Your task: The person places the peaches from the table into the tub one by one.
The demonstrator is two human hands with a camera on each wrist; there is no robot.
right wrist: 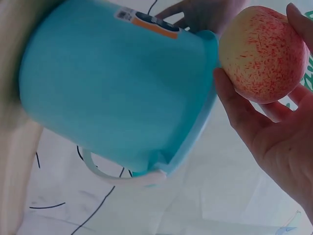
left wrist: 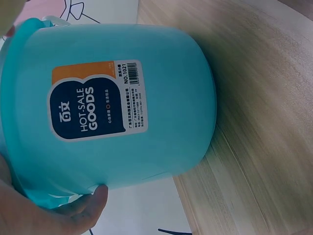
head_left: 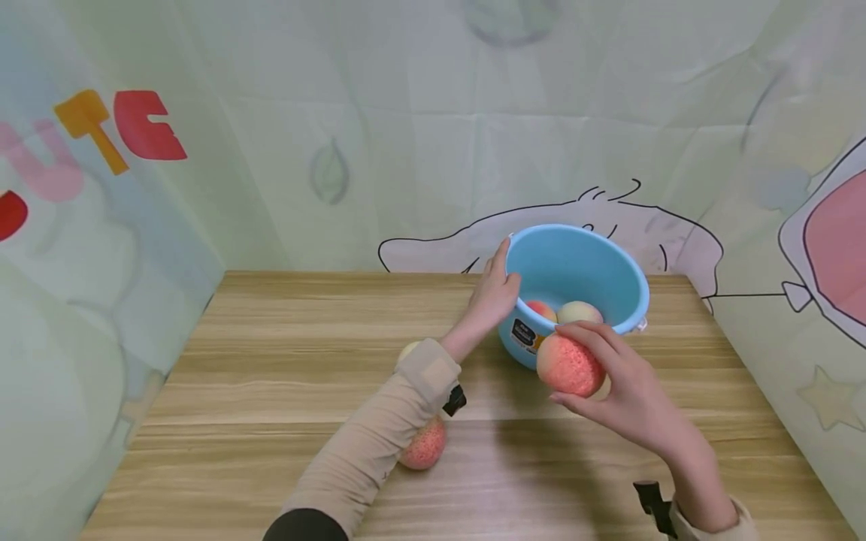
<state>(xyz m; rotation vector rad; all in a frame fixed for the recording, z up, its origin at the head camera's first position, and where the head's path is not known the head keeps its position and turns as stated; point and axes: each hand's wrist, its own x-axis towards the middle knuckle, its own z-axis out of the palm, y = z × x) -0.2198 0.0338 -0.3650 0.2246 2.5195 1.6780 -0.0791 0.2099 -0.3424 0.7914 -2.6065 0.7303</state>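
Speckled round fruit (head_left: 572, 367), smooth bucket (head_left: 578, 263)

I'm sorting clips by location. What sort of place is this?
Probably an indoor corner set up for recording, perhaps a play area: a wood-grain table stands before creased, cartoon-printed sheets, with big colourful letters at left.

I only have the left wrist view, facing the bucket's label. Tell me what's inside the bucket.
Observer: In the head view, a pale fruit and part of a reddish fruit show inside the bucket.
Operator: Report the right hand.
Observer: The right hand holds a red-and-yellow fruit close to the rim.
Operator: Check the table around the left sleeve.
Observer: A red-speckled fruit lies on the table, partly hidden by the left sleeve.
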